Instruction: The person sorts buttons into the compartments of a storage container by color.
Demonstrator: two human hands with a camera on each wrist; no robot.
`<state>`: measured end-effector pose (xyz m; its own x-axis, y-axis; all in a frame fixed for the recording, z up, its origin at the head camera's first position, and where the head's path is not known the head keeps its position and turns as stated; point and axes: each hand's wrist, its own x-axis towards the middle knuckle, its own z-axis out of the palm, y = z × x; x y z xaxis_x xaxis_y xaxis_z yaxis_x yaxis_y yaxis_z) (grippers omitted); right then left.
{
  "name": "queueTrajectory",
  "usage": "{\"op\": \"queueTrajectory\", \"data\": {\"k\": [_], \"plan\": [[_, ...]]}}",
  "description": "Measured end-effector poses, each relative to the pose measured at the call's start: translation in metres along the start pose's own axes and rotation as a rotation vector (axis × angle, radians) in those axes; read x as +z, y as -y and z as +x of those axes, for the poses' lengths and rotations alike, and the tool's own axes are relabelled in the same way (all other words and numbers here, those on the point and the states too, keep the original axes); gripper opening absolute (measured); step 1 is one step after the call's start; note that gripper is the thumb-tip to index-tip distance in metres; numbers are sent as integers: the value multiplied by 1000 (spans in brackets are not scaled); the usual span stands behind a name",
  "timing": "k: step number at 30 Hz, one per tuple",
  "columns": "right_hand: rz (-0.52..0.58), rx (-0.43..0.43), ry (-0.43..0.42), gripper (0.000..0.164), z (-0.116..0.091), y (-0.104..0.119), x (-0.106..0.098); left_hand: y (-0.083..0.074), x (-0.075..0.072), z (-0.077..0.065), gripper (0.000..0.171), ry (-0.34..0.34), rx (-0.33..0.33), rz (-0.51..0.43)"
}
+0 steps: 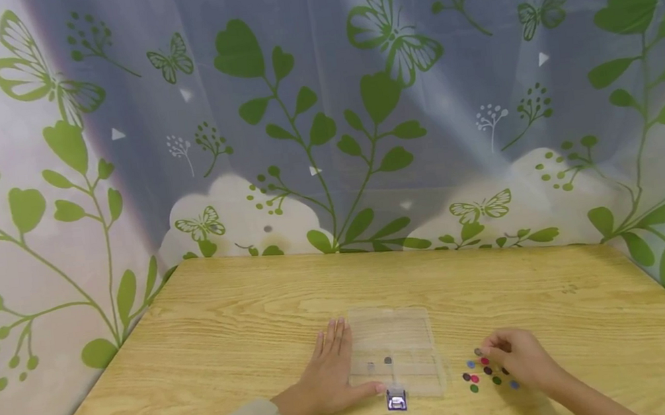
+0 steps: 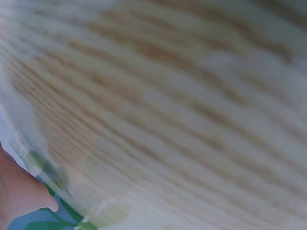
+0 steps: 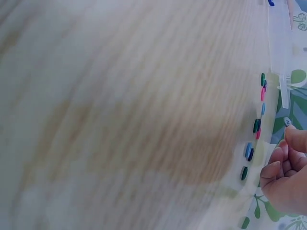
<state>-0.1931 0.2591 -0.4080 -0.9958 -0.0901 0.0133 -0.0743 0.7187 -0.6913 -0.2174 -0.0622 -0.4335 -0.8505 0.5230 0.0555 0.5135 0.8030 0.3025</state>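
A clear plastic compartment box (image 1: 389,330) lies on the table in front of me. My left hand (image 1: 333,376) rests along its left side with fingers straight and thumb stretched toward the purple label (image 1: 397,400) at the front edge. Inside one compartment sits a grey button (image 1: 388,360). To the right of the box, my right hand (image 1: 519,353) pinches a grey button (image 3: 288,121) between thumb and finger. Beneath that hand several loose buttons are scattered, among them a green button (image 1: 474,389), a blue button (image 1: 471,364) and a pink button (image 1: 475,379).
The wooden table (image 1: 246,311) reaches back to a curtain (image 1: 325,134) printed with green leaves and butterflies, which also hangs at both sides. In the right wrist view the loose buttons line up near the box, seen edge-on.
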Motion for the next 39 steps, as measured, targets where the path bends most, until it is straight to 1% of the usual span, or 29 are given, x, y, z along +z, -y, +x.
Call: {"op": "queueTrajectory", "data": {"k": [5, 7, 11, 17, 22, 25, 32, 37, 39], "plan": [[2, -16, -27, 8, 1, 4, 5, 1, 1, 0, 107, -8, 5, 5], [16, -17, -25, 8, 2, 5, 7, 1, 1, 0, 107, -10, 8, 8], [52, -20, 2, 9, 1, 7, 9, 0, 0, 0, 107, -6, 9, 8], [88, -56, 46, 10, 2, 11, 11, -2, -3, -1, 105, 0, 7, -3], [125, -46, 75, 12, 4, 14, 13, -2, -4, -2, 105, 2, 5, 1], [125, -40, 83, 13, 5, 17, 15, -2, -4, -2, 105, 6, 4, -1], [98, -14, 46, 9, 6, 26, 19, -2, -4, -2, 105, 15, 1, -12], [91, -22, 37, 8, 8, 33, 20, -2, -4, -2, 106, 19, -3, -11], [91, -45, 33, 9, 9, 35, 21, -2, -4, -2, 106, 17, -3, -9]]}}
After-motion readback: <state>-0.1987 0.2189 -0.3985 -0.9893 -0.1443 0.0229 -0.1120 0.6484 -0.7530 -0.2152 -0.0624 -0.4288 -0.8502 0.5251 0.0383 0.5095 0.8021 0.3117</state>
